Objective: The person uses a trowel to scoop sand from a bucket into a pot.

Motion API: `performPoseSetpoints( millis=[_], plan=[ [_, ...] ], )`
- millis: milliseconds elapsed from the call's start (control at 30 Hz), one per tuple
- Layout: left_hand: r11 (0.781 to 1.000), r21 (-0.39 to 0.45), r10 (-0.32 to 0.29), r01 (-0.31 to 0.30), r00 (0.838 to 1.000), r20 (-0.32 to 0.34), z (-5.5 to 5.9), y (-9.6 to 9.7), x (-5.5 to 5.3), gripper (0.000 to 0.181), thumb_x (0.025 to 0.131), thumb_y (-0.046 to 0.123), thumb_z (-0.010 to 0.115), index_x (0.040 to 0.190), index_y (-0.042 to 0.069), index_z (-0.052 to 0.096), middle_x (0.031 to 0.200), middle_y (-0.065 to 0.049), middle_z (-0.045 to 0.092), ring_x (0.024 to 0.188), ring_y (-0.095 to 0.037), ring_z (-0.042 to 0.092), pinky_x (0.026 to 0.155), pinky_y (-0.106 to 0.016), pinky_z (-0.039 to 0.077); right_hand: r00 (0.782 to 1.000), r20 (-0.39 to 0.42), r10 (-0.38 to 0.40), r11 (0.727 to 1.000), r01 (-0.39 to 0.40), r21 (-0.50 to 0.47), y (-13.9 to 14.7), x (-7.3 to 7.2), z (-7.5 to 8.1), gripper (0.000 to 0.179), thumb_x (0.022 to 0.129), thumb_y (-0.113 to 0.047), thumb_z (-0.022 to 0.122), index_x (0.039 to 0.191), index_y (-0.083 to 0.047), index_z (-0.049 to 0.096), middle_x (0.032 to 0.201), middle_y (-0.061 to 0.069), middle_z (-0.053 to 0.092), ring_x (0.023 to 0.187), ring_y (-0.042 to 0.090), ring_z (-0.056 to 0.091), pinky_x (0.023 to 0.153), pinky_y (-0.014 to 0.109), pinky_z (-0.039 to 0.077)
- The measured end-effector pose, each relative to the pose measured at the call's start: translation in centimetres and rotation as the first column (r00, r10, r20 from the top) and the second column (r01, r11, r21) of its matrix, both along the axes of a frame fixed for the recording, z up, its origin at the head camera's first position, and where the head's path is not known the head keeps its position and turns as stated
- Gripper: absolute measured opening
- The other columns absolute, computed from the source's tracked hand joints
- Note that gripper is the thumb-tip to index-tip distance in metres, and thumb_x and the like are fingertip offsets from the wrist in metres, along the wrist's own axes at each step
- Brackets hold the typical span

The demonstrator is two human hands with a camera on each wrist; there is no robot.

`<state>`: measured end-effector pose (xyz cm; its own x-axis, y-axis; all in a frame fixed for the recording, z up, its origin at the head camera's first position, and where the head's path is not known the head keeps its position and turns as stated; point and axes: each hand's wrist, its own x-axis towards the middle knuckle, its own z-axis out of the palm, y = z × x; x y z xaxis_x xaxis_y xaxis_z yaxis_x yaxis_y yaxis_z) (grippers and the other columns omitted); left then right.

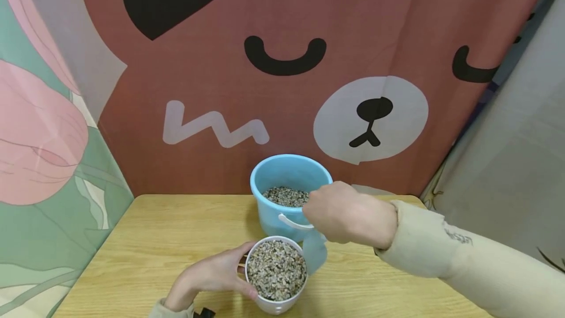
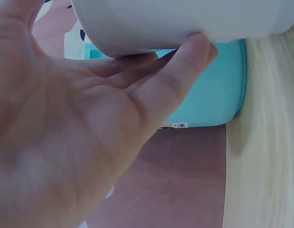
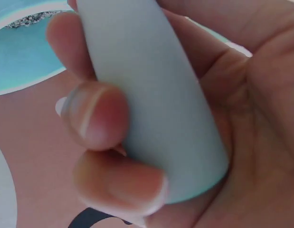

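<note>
A white cup [image 1: 273,305] stands near the front of the table, full of speckled gravel [image 1: 277,270] almost to its rim. My left hand [image 1: 220,271] grips it from the left, thumb in front and fingers behind; the left wrist view has its smooth side [image 2: 184,21] above my palm. In my right hand [image 1: 342,212] is a small light-blue shovel [image 1: 315,252], its blade pointing down beside the cup's right rim. Up close, my curled fingers [image 3: 97,114] wrap its pale handle [image 3: 151,104]. Whether the blade touches the cup, I cannot tell.
Just behind the cup stands a light-blue bucket [image 1: 269,217] with a white handle [image 1: 295,223] and more gravel [image 1: 286,197] inside. The wooden table [image 1: 185,229] ends at a bear-print curtain [image 1: 212,171]. A pale curtain [image 1: 507,161] hangs on the right.
</note>
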<state>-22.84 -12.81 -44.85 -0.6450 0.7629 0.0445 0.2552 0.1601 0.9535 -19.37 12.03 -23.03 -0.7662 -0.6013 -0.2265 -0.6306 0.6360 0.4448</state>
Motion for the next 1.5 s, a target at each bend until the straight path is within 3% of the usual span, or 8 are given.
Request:
performPoseSetpoints(
  millis=[233, 533, 800, 933, 1100, 1167, 1367, 1500],
  plan=[
    [1.000, -0.007, -0.005, 0.005, 1.000, -0.023, 0.1, -0.1, 0.0, 0.089, 0.076, 0.013, 0.085, 0.147, 0.002, 0.032, 0.134, -0.006, 0.052, 0.121, -0.021, 0.051, 0.098, -0.030, 0.045, 0.999, 0.011, -0.038, 0.998, 0.039, -0.039, 1.3, -0.2, 0.6, 0.018, 0.082, -0.005, 0.073, 0.073, -0.015, 0.061, 0.065, -0.002, 0.049, 0.055, 0.014, 0.047, 0.047, 0.032, 0.043],
    [1.000, -0.002, -0.006, 0.005, 1.000, -0.010, 0.2, -0.2, -0.1, 0.086, 0.079, 0.015, 0.083, 0.146, -0.001, 0.032, 0.133, -0.008, 0.052, 0.120, -0.020, 0.053, 0.096, -0.030, 0.047, 0.997, 0.080, 0.005, 0.930, 0.025, -0.367, 5.4, -1.9, 1.3, 0.018, 0.089, -0.014, 0.072, 0.075, -0.023, 0.066, 0.067, -0.011, 0.050, 0.056, 0.007, 0.043, 0.051, 0.025, 0.037],
    [0.971, -0.130, 0.194, -0.200, 0.979, -0.055, 1.5, -0.7, -1.5, 0.076, 0.094, 0.031, 0.066, 0.150, -0.002, 0.027, 0.140, -0.022, 0.045, 0.123, -0.036, 0.051, 0.096, -0.040, 0.049, 0.999, -0.043, -0.021, 0.846, -0.005, -0.534, 8.2, -6.2, -0.1, 0.007, 0.088, -0.013, 0.073, 0.084, -0.018, 0.071, 0.070, -0.010, 0.054, 0.056, 0.008, 0.047, 0.051, 0.027, 0.042],
    [0.921, -0.132, 0.340, -0.367, 0.921, -0.190, 2.2, -0.5, -3.3, 0.064, 0.097, 0.036, 0.061, 0.146, 0.002, 0.039, 0.133, -0.016, 0.055, 0.120, -0.033, 0.054, 0.096, -0.046, 0.048, 0.990, -0.103, -0.096, 0.843, 0.026, -0.537, 8.9, -9.4, -2.5, 0.008, 0.088, -0.016, 0.074, 0.096, -0.014, 0.075, 0.081, -0.003, 0.059, 0.064, 0.013, 0.052, 0.052, 0.029, 0.044],
    [0.817, -0.043, 0.538, -0.574, 0.787, -0.301, 3.1, 0.2, -5.6, 0.043, 0.100, 0.033, 0.058, 0.134, 0.009, 0.055, 0.112, -0.003, 0.065, 0.097, -0.019, 0.063, 0.080, -0.038, 0.054, 0.984, -0.080, -0.162, 0.834, 0.094, -0.543, 9.0, -12.8, -5.5, 0.010, 0.090, -0.017, 0.072, 0.099, -0.014, 0.074, 0.084, -0.001, 0.063, 0.067, 0.015, 0.055, 0.052, 0.030, 0.046],
    [0.789, -0.002, 0.585, -0.614, 0.753, -0.302, 3.3, 0.4, -6.7, 0.040, 0.100, 0.032, 0.056, 0.132, 0.008, 0.057, 0.108, -0.003, 0.065, 0.090, -0.017, 0.063, 0.075, -0.035, 0.054, 0.984, -0.064, -0.166, 0.834, 0.105, -0.542, 8.7, -13.8, -6.5, 0.010, 0.090, -0.017, 0.072, 0.099, -0.013, 0.074, 0.082, -0.001, 0.063, 0.065, 0.015, 0.055, 0.051, 0.030, 0.046],
    [0.733, 0.084, 0.667, -0.675, 0.690, -0.282, 4.3, 1.4, -9.7, 0.034, 0.101, 0.029, 0.055, 0.125, 0.005, 0.059, 0.099, -0.006, 0.066, 0.079, -0.017, 0.065, 0.068, -0.033, 0.056, 0.983, -0.113, -0.142, 0.858, 0.066, -0.510, 7.2, -15.9, -8.8, 0.014, 0.088, -0.015, 0.075, 0.101, -0.013, 0.075, 0.087, 0.003, 0.064, 0.073, 0.018, 0.057, 0.058, 0.034, 0.049],
    [0.714, 0.072, 0.686, -0.697, 0.675, -0.273, 4.6, 2.1, -11.2, 0.034, 0.101, 0.028, 0.054, 0.124, 0.003, 0.058, 0.095, -0.007, 0.065, 0.075, -0.017, 0.065, 0.065, -0.032, 0.056, 0.974, -0.184, -0.135, 0.885, 0.036, -0.464, 6.0, -16.8, -10.1, 0.013, 0.087, -0.014, 0.076, 0.099, -0.014, 0.076, 0.087, 0.005, 0.062, 0.079, 0.023, 0.056, 0.066, 0.039, 0.049]
  ],
)
